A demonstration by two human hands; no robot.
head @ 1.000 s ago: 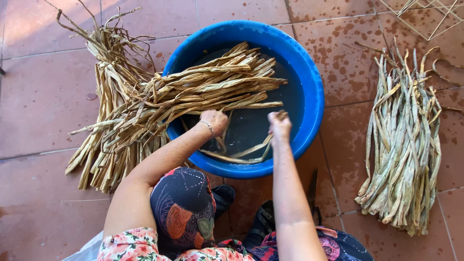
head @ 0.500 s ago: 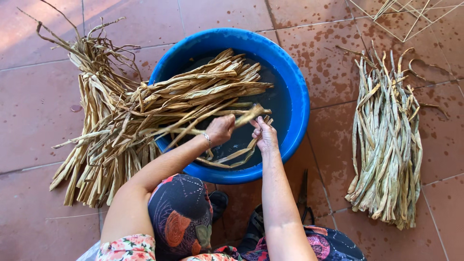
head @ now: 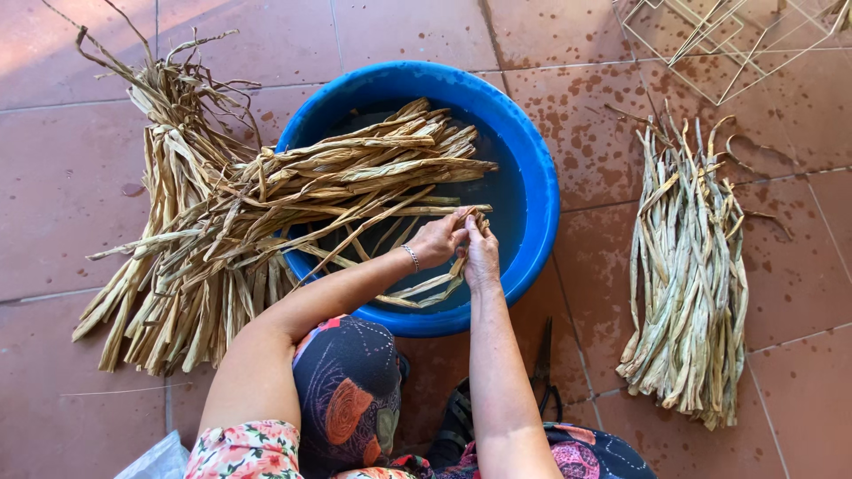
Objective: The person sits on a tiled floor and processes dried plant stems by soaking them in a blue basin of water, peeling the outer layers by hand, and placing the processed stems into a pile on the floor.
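Head view looks straight down on a person crouched over a blue basin [head: 532, 160] that stands on a red tiled floor [head: 62, 177]. Both hands meet over the water near the basin's middle, close to its right inner wall. Left hand [head: 437, 241] is curled shut around a few pale strips [head: 426, 288] of dried plant fibre, a thin bracelet [head: 411, 257] at its wrist; right hand [head: 480, 253] lies just beside it, touching it, fingers closed on the same strips, which bend down from the hands and trail in the water toward the near rim. A big dry bundle [head: 266, 204] of tan strips lies across the basin's left rim — its tips over the water and partly in it, its butt ends fanned out on the floor to the left. Well apart, on the floor to the right of the basin, lies a second bundle [head: 688, 284], greyer and greener, laid lengthwise with curled ends at the top. The tiles between it and the basin are spotted with dark wet marks. A wire frame [head: 728, 44] shows at the top right corner. Dark scissors [head: 543, 372] lie on the floor just below the basin, beside the right forearm. The person's patterned clothing fills the bottom edge.
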